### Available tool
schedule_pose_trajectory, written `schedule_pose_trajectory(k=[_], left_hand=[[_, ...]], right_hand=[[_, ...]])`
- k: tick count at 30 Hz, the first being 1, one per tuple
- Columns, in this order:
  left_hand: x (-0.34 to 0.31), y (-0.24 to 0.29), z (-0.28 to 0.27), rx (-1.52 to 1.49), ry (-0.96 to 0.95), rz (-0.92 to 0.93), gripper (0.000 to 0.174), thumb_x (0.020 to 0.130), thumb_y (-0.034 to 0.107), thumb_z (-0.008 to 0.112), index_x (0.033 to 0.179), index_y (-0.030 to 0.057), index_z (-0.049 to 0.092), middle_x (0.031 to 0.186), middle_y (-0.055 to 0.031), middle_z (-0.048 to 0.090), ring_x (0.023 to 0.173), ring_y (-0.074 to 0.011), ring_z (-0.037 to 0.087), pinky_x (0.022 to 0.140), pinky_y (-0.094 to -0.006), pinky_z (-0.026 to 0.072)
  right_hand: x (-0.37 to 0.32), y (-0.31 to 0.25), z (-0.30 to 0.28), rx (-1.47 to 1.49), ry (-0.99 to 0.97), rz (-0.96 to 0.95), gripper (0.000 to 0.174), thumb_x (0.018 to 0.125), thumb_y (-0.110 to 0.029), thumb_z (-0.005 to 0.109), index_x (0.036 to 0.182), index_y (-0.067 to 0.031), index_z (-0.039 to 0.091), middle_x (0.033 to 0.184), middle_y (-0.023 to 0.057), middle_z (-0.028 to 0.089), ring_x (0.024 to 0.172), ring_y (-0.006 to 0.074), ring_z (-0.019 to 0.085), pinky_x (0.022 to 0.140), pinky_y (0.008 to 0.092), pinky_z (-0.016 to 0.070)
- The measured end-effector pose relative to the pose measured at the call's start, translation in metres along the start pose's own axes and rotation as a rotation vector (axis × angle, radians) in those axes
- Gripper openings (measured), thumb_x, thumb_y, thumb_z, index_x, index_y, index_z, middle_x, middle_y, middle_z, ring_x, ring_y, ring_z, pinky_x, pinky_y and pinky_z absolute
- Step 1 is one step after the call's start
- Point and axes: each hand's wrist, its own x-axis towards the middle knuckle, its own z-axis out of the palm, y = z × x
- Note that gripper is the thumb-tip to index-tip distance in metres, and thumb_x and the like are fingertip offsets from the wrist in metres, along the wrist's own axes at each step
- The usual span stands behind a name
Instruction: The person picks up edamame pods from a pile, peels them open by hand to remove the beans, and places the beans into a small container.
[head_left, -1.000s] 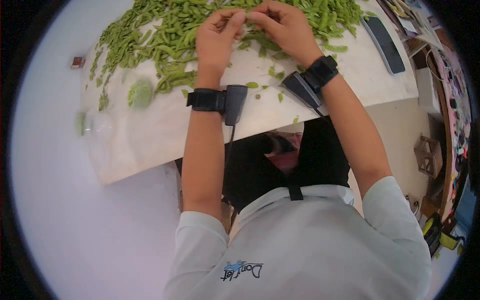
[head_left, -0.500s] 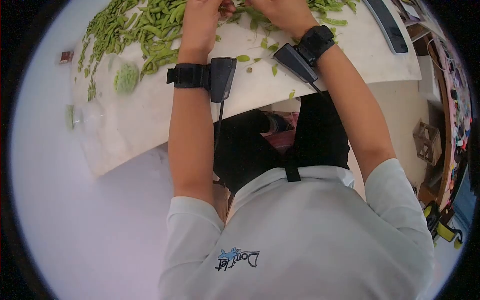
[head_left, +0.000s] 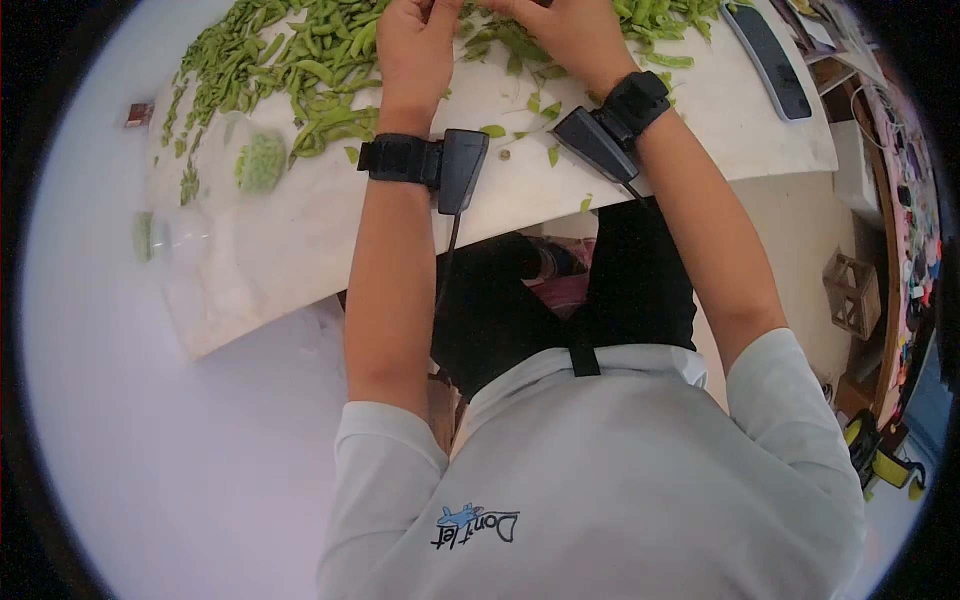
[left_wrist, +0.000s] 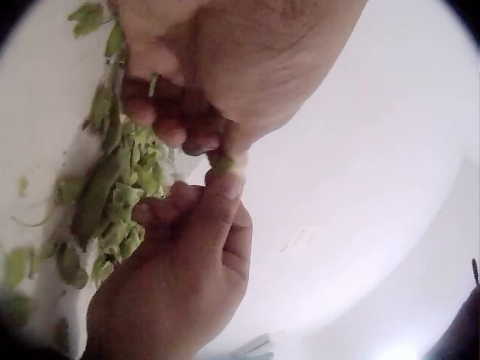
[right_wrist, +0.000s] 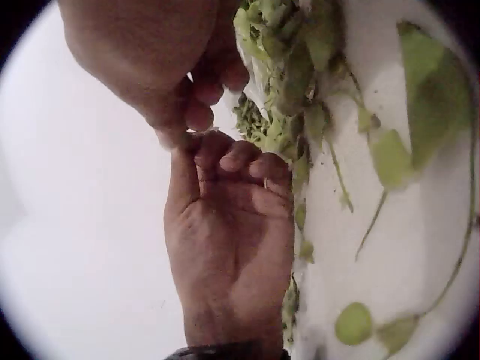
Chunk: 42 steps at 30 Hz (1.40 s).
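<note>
My left hand [head_left: 415, 60] and right hand [head_left: 575, 45] are close together over the table, by a heap of green bean pods [head_left: 325, 70]. The top edge of the head view cuts off the fingertips. In the left wrist view, both thumbs meet at a small green pod piece [left_wrist: 223, 165], pinched by the left hand [left_wrist: 255, 60] above and the right hand [left_wrist: 176, 262] below. A short green stub [left_wrist: 153, 84] shows among the left hand's curled fingers. The right wrist view has the left palm [right_wrist: 240, 240] facing the camera, mostly hiding the piece.
A clear container with green contents [head_left: 260, 163] stands on the table's left part. A phone [head_left: 768, 62] lies at the right. Loose leaves [head_left: 553, 155] and stems are scattered nearer the front edge of the white table [head_left: 285, 255].
The head view has tilted, so the table, heap and hands sit higher in the picture than a second ago. Both hands stay together at the fingertips.
</note>
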Motion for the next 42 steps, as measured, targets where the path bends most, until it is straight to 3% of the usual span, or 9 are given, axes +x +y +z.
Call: schedule_pose_trajectory(k=[3, 9, 21, 24, 30, 31, 34, 39, 42], left_hand=[[0.001, 0.0, -0.005, 0.1, 0.061, 0.11, 0.03, 0.096, 0.036, 0.054, 0.086, 0.009, 0.058, 0.067, 0.0025, 0.049, 0.059, -0.0065, 0.041, 0.056, -0.0232, 0.0351], [0.004, -0.027, -0.006, 0.079, 0.14, 0.159, 0.02, 0.093, 0.023, 0.061, 0.095, 0.0032, 0.061, 0.08, 0.0011, 0.06, 0.071, -0.0065, 0.052, 0.064, -0.0214, 0.0433], [0.002, -0.019, 0.0, 0.039, 0.071, 0.126, 0.018, 0.094, 0.022, 0.06, 0.095, 0.0038, 0.061, 0.079, 0.0026, 0.058, 0.07, -0.0056, 0.051, 0.063, -0.0207, 0.0426], [0.003, -0.023, -0.001, 0.035, 0.044, 0.086, 0.019, 0.094, 0.023, 0.059, 0.095, 0.0041, 0.06, 0.077, 0.0026, 0.057, 0.068, -0.0055, 0.05, 0.062, -0.021, 0.0424], [0.005, -0.031, 0.001, -0.054, 0.059, -0.034, 0.019, 0.094, 0.023, 0.058, 0.095, 0.004, 0.059, 0.077, 0.0014, 0.057, 0.069, -0.0064, 0.052, 0.062, -0.0211, 0.0424], [0.005, -0.03, 0.001, -0.046, 0.071, -0.055, 0.019, 0.094, 0.023, 0.059, 0.095, 0.0042, 0.059, 0.079, 0.0008, 0.057, 0.071, -0.0067, 0.053, 0.064, -0.0209, 0.0425], [0.007, -0.022, 0.009, 0.004, 0.222, 0.222, 0.016, 0.092, 0.02, 0.061, 0.096, 0.0042, 0.06, 0.089, -0.0014, 0.059, 0.08, -0.0088, 0.054, 0.072, -0.0223, 0.0436], [0.004, -0.003, 0.003, 0.174, 0.172, 0.277, 0.012, 0.088, 0.013, 0.065, 0.097, 0.0044, 0.065, 0.096, -0.0007, 0.06, 0.089, -0.0102, 0.056, 0.081, -0.0239, 0.0443], [0.003, -0.006, 0.003, 0.191, 0.092, 0.298, 0.013, 0.087, 0.012, 0.066, 0.097, 0.0044, 0.067, 0.095, -0.0004, 0.062, 0.088, -0.0098, 0.058, 0.08, -0.0233, 0.0451]], right_hand=[[0.005, 0.003, -0.006, -0.133, -0.112, 0.129, 0.03, 0.092, -0.025, 0.06, 0.072, -0.0024, 0.057, 0.059, 0.0035, 0.055, 0.053, 0.0102, 0.049, 0.051, 0.0286, 0.0406], [0.0, -0.003, -0.005, 0.101, -0.212, 0.211, 0.029, 0.093, -0.025, 0.056, 0.076, -0.0021, 0.058, 0.058, 0.0021, 0.053, 0.052, 0.0092, 0.048, 0.051, 0.0275, 0.0409], [0.0, -0.001, -0.004, 0.18, -0.256, 0.19, 0.02, 0.093, -0.019, 0.055, 0.081, -0.0024, 0.057, 0.062, 0.0011, 0.053, 0.053, 0.0069, 0.046, 0.05, 0.0251, 0.0395], [0.0, 0.001, -0.004, 0.141, -0.264, 0.173, 0.019, 0.093, -0.017, 0.055, 0.081, -0.003, 0.056, 0.062, 0.0002, 0.053, 0.053, 0.006, 0.045, 0.049, 0.0243, 0.0382], [0.003, 0.039, 0.008, 0.064, -0.216, -0.088, 0.022, 0.082, -0.021, 0.067, 0.087, -0.0002, 0.06, 0.067, 0.0009, 0.058, 0.06, 0.008, 0.052, 0.057, 0.0245, 0.0447], [0.003, 0.035, 0.008, 0.087, -0.225, -0.048, 0.022, 0.082, -0.021, 0.067, 0.086, -0.0003, 0.06, 0.067, 0.0009, 0.058, 0.06, 0.008, 0.052, 0.057, 0.0247, 0.0446], [0.0, 0.031, 0.004, 0.109, -0.229, 0.02, 0.023, 0.083, -0.023, 0.066, 0.085, -0.0004, 0.061, 0.067, 0.001, 0.058, 0.06, 0.008, 0.052, 0.056, 0.0249, 0.0442], [0.002, 0.033, 0.007, 0.033, -0.184, 0.101, 0.025, 0.087, -0.025, 0.061, 0.087, 0.0003, 0.064, 0.068, 0.0019, 0.063, 0.058, 0.0081, 0.054, 0.056, 0.0245, 0.0457], [0.001, -0.006, -0.006, 0.17, -0.203, 0.294, 0.018, 0.093, -0.015, 0.054, 0.081, -0.0029, 0.056, 0.062, -0.0001, 0.053, 0.052, 0.0053, 0.045, 0.048, 0.0241, 0.0372]])
